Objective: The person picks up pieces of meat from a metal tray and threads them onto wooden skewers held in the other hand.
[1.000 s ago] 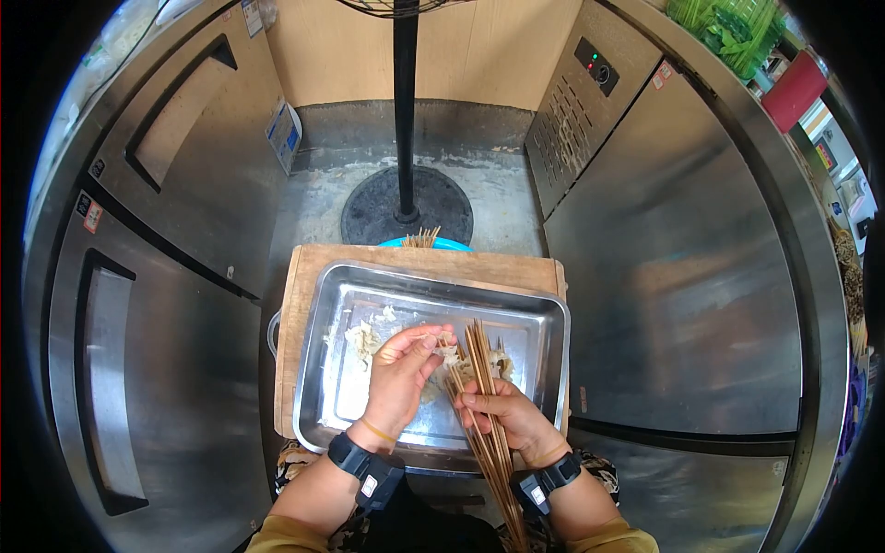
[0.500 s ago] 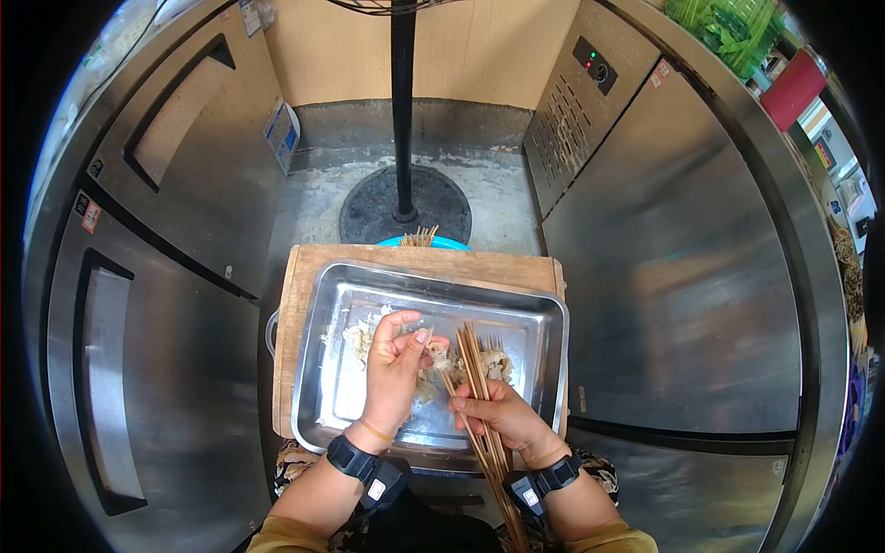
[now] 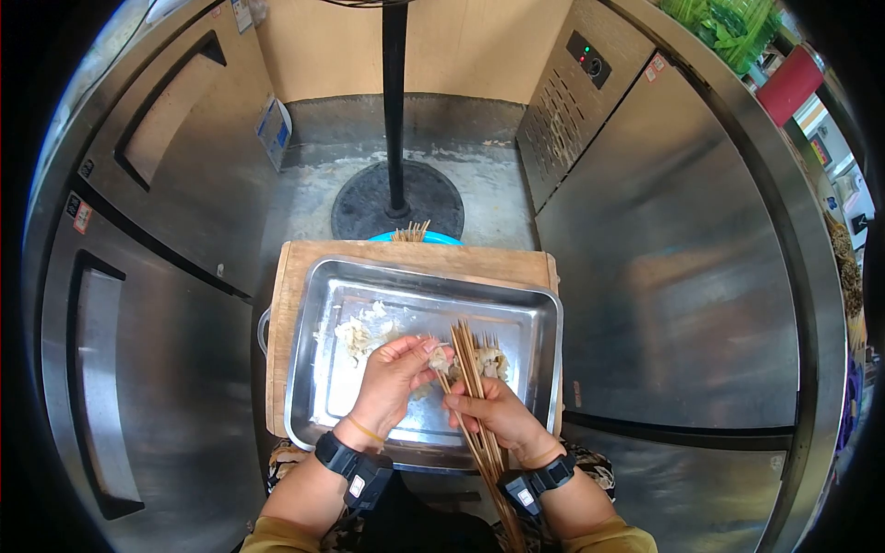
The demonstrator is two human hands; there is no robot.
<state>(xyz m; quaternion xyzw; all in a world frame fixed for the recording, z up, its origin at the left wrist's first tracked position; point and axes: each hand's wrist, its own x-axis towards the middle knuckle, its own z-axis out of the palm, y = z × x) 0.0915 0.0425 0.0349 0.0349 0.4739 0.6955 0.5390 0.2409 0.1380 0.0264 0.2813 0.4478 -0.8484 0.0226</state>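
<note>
My right hand (image 3: 493,412) is closed around a bundle of thin wooden skewers (image 3: 476,396), which slant from above the tray down towards my lap. My left hand (image 3: 395,373) pinches a small pale, translucent food piece (image 3: 441,359) at the tip of one skewer. Exactly what food it is I cannot make out. More pale pieces (image 3: 491,362) sit on skewer ends just right of the bundle. A loose heap of whitish pieces (image 3: 355,336) lies in the left part of the metal tray (image 3: 426,274), beyond my left hand.
The tray rests on a wooden board (image 3: 286,304). Behind it, more skewers (image 3: 411,232) stick up from a blue container (image 3: 445,239). A black pole with a round base (image 3: 397,198) stands on the floor. Steel cabinets (image 3: 175,369) flank both sides.
My left hand has come down and its fingers have closed in on the food piece at the skewer tip. My right hand keeps its hold on the skewers. The view has shifted slightly.
</note>
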